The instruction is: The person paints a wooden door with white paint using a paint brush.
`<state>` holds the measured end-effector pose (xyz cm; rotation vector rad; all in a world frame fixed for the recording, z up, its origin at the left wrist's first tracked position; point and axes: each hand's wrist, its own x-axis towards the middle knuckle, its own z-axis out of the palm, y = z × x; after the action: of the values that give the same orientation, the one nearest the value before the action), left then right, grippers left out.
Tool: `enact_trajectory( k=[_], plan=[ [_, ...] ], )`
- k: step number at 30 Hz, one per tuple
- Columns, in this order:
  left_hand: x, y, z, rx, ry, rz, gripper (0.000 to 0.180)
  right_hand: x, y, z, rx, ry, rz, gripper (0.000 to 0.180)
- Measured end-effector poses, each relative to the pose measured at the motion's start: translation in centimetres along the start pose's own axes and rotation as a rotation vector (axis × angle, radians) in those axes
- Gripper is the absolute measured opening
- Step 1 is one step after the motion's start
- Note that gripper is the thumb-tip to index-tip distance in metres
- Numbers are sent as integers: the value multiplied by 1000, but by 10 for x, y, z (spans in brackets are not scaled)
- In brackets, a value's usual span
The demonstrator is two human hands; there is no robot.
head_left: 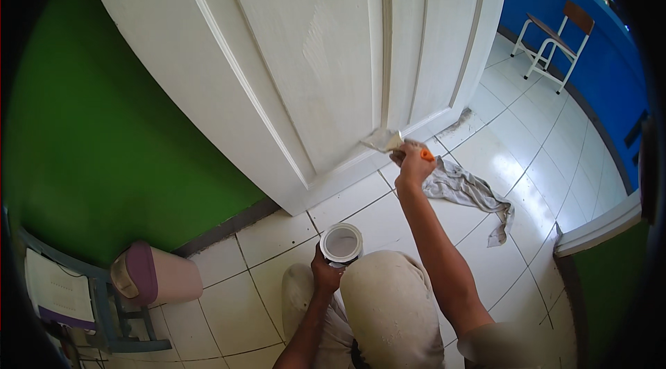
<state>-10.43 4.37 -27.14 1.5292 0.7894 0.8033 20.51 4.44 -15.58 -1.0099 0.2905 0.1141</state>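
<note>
My right hand is closed round a paintbrush with an orange handle end. Its bristles touch the lower part of a white panelled door, near the bottom moulding. Wet-looking streaks show on the door's middle panel. Low in front of my knees, my left hand grips an open paint can by its side. Inside the can is pale, whitish paint. Part of my left hand's fingers is hidden behind the can.
A stained grey rag lies on the white tiled floor beside my right forearm. At left stand a pink and purple trash bin and a dark grey chair. A white-framed chair stands by the blue wall.
</note>
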Motion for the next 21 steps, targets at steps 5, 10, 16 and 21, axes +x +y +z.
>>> enact_trajectory(
  k=[5,10,16,21],
  plan=[
    [-2,19,-7,43,-22,77,90,-85,-153,96,268,-495,-454,14],
    [0,22,-2,10,-43,92,88,-84,-227,134,70,-678,-1630,17],
    [0,22,-4,10,-23,77,86,-50,-88,46,-616,-1044,-2045,13],
    [-1,18,0,-40,-27,33,87,-23,-15,-38,-933,-1488,-1770,21]
  ],
)
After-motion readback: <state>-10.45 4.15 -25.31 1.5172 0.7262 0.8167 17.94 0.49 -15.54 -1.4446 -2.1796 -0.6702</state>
